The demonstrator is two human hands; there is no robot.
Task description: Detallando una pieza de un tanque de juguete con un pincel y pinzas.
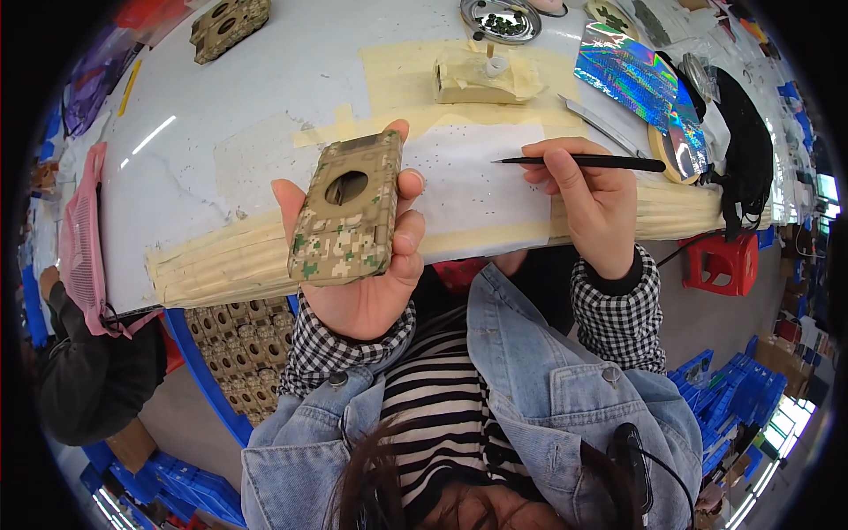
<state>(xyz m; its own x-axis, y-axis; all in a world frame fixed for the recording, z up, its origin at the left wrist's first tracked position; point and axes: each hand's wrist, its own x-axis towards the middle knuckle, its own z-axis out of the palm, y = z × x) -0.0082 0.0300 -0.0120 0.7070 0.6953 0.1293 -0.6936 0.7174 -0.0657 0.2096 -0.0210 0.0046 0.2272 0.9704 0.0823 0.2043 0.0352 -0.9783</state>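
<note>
A camouflage case (346,234) is held above the near edge of the worktop (238,97) by the left hand (358,305), its patterned face and round opening turned upward. It is cradled on the palm, with the thumb set along one long side and the fingers curled against the other. Black tweezers (609,162) are pinched between the thumb and fingers of the right hand (594,199); their tip is pointed toward the case but kept apart from it. Whether anything is gripped at that tip cannot be told.

Under the tweezers, a white sheet (481,199) is laid on the worktop, dotted with tiny dark specks (too small to be identified). Beyond it, a tape-wrapped block (459,81) is topped by a small clear cap. A round metal dish (535,28), in which small dark green pieces are held, is placed at the far side. To the right, a shiny holographic sheet (618,75) is seen near a metal blade (603,125). A second patterned case (228,31) is set down at the far left. Below the worktop, more patterned cases (252,349) are stacked in rows inside a blue crate (205,375).
</note>
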